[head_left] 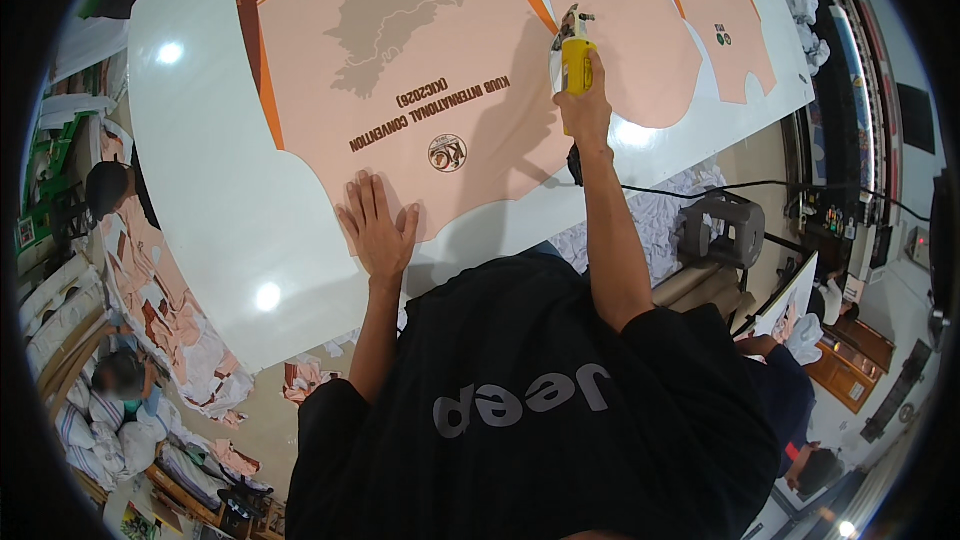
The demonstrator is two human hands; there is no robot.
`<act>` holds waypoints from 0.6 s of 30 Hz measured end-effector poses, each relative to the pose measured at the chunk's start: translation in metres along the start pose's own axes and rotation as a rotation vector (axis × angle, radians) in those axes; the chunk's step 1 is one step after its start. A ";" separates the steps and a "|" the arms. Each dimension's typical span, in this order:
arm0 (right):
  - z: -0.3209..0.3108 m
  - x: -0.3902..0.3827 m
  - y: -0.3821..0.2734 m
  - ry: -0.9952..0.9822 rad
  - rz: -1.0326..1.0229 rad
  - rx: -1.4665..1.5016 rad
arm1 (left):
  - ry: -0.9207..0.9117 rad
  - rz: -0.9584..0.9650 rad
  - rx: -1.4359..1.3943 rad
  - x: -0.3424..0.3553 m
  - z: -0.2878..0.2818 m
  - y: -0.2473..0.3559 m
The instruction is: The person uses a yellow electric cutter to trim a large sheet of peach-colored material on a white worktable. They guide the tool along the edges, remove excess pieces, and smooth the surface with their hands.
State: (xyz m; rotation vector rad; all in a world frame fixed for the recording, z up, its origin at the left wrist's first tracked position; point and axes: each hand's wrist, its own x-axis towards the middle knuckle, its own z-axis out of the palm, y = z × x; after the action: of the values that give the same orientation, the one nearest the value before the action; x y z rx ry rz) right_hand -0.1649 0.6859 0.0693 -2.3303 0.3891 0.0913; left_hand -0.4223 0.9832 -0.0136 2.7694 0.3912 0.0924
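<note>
The right hand [588, 110] is wrapping round the yellow cutter [577, 65], whose head is sitting at the peach panel's [480, 50] right side; the left hand [380, 240] is lying flat, fingers parted, grasping nothing, on its near-left part. The panel is reaching toward the white table's [210, 170] near edge, where the trailing cord [700, 193] is crossing: a snag could be tugging that tool astray!
</note>
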 end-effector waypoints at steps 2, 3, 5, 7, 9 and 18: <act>-0.001 0.001 -0.003 -0.007 0.007 0.020 | -0.002 0.000 0.002 0.000 0.000 0.000; -0.002 0.001 -0.004 -0.006 0.011 0.025 | 0.000 0.003 0.003 0.000 0.000 0.000; -0.005 0.001 -0.007 -0.047 0.055 0.060 | 0.002 0.005 0.006 0.000 0.000 0.000; -0.008 0.001 -0.009 -0.068 0.071 0.073 | -0.001 0.006 0.010 0.000 0.000 0.000; -0.010 0.002 -0.009 -0.066 0.064 0.060 | -0.003 0.007 0.007 0.000 -0.001 0.000; -0.029 0.016 0.004 -0.080 -0.039 -0.068 | -0.016 0.004 0.026 0.001 -0.001 0.002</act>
State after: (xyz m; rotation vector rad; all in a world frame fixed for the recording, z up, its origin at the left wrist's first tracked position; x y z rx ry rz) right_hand -0.1525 0.6588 0.0838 -2.3918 0.3051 0.1803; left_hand -0.4208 0.9819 -0.0122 2.7953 0.3851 0.0664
